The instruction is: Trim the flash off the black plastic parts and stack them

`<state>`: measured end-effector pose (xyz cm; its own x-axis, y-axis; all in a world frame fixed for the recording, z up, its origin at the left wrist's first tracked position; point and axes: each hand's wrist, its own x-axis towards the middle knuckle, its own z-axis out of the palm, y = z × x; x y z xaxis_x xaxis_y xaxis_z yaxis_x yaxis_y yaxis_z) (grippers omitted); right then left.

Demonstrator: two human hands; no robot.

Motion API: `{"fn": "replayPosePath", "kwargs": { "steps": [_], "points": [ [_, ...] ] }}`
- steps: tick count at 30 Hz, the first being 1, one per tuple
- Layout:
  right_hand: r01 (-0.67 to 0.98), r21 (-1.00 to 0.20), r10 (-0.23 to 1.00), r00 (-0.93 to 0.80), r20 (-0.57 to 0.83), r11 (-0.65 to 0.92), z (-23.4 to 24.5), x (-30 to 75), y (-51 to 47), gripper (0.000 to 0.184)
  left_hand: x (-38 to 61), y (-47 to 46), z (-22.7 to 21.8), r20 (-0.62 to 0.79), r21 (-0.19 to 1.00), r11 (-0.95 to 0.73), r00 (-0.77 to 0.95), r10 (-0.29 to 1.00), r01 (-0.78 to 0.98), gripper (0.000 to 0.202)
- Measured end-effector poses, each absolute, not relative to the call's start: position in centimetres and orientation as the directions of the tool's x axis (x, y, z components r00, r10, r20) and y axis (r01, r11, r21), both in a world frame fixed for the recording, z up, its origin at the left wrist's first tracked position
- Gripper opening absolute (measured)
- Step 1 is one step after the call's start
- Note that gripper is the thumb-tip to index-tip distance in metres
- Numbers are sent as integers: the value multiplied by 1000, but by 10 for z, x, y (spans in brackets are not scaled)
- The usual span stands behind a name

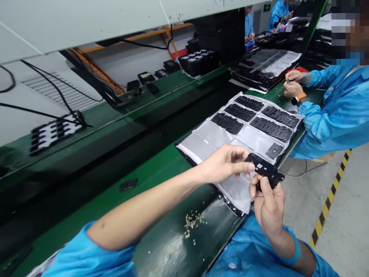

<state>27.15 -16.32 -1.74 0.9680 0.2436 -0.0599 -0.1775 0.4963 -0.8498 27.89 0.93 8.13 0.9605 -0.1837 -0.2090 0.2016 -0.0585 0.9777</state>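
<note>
Between my two hands is a thin black plate with small rectangular cutouts (263, 168), held tilted above the near part of a tray. My left hand (227, 163) pinches its left end, thumb on top. At the lower right end, my right hand (269, 200) grips it between thumb and fingers. Beneath and beyond lies the tray lined with whitish film (198, 142), with rows of similar black plates (271, 129) in its far compartments. A single plate (274, 151) lies in a compartment near its right edge.
Small tan bits (192, 223) are scattered on the green bench (155, 215). A lone black piece (128, 185) lies to the left. A co-worker in a blue sleeve (323, 111) works at the right, beside stacked trays (265, 69). Black-and-yellow tape (331, 196) marks the floor.
</note>
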Motion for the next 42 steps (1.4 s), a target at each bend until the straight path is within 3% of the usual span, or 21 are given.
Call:
{"fn": "replayPosePath", "kwargs": {
  "steps": [4,6,11,21,26,31,35,38,42],
  "points": [
    [-202,-871,308,949,-62,448,-28,268,-170,38,335,12,74,-53,994,-106,988,-148,37,28],
    [-228,-887,387,920,-61,402,-35,264,-174,37,371,12,71,-40,980,-198,984,-172,5,23],
    [-237,-929,557,830,-40,285,-38,251,-181,39,450,-2,56,-216,825,-566,918,-334,-12,17],
    [-232,-947,618,785,-49,220,-31,254,-186,42,481,-28,32,-282,673,-734,885,-370,-92,14],
    [-250,-932,619,784,-36,262,-33,254,-185,37,471,-32,34,-232,571,-805,908,-350,-164,9],
    [-323,-889,648,760,-40,324,-36,258,-184,31,459,-34,41,-153,460,-863,938,-311,-211,17],
    [-399,-820,571,813,-110,410,-35,272,-182,26,439,-26,51,-88,415,-884,958,-272,-214,10],
    [-414,-791,522,841,-143,450,-34,281,-179,25,421,-22,56,-78,422,-890,972,-223,-170,33],
    [-440,-783,568,812,-138,439,-34,283,-176,28,415,-33,49,-249,395,-917,967,-46,58,49]
  ]
}}
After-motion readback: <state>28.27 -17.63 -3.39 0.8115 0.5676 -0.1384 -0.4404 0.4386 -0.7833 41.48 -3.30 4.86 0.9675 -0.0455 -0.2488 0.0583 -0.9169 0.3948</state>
